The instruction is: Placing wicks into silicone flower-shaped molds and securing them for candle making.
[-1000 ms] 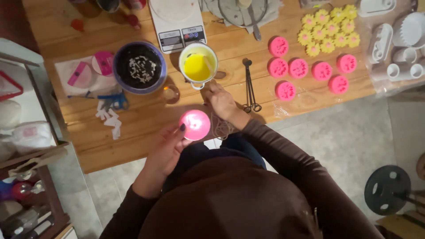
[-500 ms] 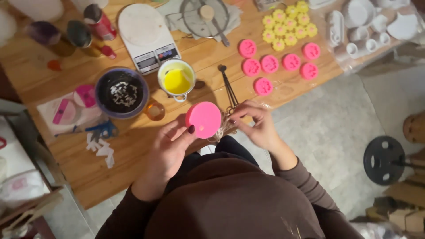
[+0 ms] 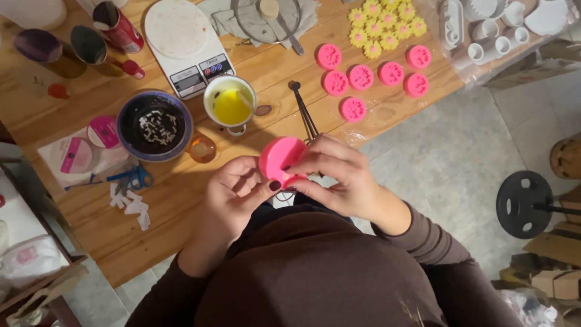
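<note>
Table [image 3: 181, 212]: wooden, carrying everything below; running along the near edge just under both hands.
Scale [image 3: 184, 45]: white, lying flat at the far side, well apart from the hands.
Dark bowl [image 3: 154, 126]: sitting left of the hands, holding pale scraps.
Cup [image 3: 230, 103]: white, holding yellow liquid, standing just beyond the hands; probably worth keeping elbows clear of while working.
Left hand [image 3: 233, 197]: curling under the pink mould [image 3: 279, 158], thumb pressing on its lower rim, fingers cupping from below.
Right hand [image 3: 336, 175]: closing over the mould's right side, fingertips pinching its edge; exact finger placement partly hidden.
Pink mould: round, tilting toward the body, being held between both hands above the table's near edge, touching nothing else.
Handling: seeming soft and flexible; likely best flexing the rim gently all round rather than pulling at one spot, supporting the base with the left palm.
Pink flower pieces [image 3: 362, 77]: lying in a loose group beyond the right hand.
Yellow flower pieces [image 3: 381, 27]: clustering farther back.
Dark rods [image 3: 302, 109]: lying between cup and pink pieces, pointing toward the hands.
</note>
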